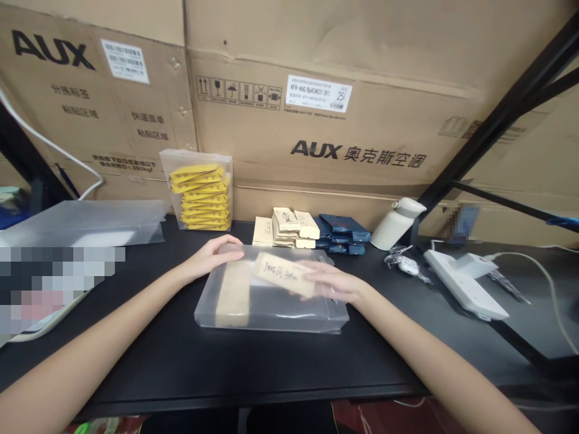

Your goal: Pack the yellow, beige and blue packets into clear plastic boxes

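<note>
A translucent plastic box (289, 316) lies flat on the black desk in front of me. One beige packet (233, 292) sits inside it at the left end. My left hand (217, 256) grips the box's back left corner, fingers curled over the edge. From the right end, my right hand (332, 282) reaches into the box, its fingers seen blurred through the plastic. It is closed on a second beige packet (280, 274) with dark lettering, tilted at the middle of the box. Behind the box are stacked beige packets (294, 226) and dark blue packets (344, 232).
A clear box of yellow packets (203, 199) stands upright at the back left. Flat plastic boxes (90, 223) lie left. On the right are a white bottle (395, 226), an earphone case (408, 265) and a power strip (465, 286) with cables. Large cartons (362, 48) back the desk.
</note>
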`<state>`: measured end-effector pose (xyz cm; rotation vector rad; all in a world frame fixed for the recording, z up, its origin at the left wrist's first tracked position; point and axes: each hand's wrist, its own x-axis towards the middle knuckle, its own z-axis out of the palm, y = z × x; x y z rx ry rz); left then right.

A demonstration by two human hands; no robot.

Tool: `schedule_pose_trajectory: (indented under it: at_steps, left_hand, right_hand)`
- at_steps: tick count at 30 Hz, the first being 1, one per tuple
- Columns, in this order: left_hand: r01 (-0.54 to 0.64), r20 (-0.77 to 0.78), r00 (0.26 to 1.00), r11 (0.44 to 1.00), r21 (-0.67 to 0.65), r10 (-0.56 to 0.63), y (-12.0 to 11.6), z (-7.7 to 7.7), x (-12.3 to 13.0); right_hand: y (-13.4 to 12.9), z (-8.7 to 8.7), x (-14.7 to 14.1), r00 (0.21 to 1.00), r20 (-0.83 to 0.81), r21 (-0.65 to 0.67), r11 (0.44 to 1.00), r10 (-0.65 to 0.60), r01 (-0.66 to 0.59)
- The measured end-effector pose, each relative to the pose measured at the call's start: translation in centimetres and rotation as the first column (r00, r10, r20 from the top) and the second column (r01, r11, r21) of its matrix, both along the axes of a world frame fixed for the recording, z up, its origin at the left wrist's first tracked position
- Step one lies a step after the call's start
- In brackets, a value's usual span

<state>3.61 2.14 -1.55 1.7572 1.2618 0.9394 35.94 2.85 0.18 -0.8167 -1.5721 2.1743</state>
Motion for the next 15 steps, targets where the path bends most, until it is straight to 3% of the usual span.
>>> schedule_pose_trajectory:
  at_steps: [2,4,7,11,15]
  left_hand:
    - [0.034,-0.036,0.999,0.999,0.04,-0.032,0.0,-0.2,0.4]
    - [0.054,-0.054,0.997,0.997,0.053,-0.051,-0.3,-0.2,0.8]
    - [0.061,-0.062,0.996,0.997,0.056,-0.057,-0.7,-0.1,1.3]
    - [0.06,-0.077,0.995,0.998,0.035,-0.057,-0.9,0.0,1.6]
    - [0.065,-0.108,0.992,0.997,0.035,-0.061,-0.8,0.0,1.7]
  right_hand:
    - [-0.9,-0.2,-0.9,0.991,0.097,0.146,0.986,-0.096,0.081]
    - [-1.6,-0.8,-1.7,0.959,0.151,0.346,0.921,-0.241,0.177]
    - [-2.0,-1.7,-2.3,0.939,0.142,0.501,0.841,-0.312,0.203]
    - [-2.0,-1.9,-1.9,0.946,0.141,0.465,0.863,-0.291,0.197]
    - [-2.0,-0.6,-1.2,0.961,0.176,0.411,0.903,-0.213,0.125]
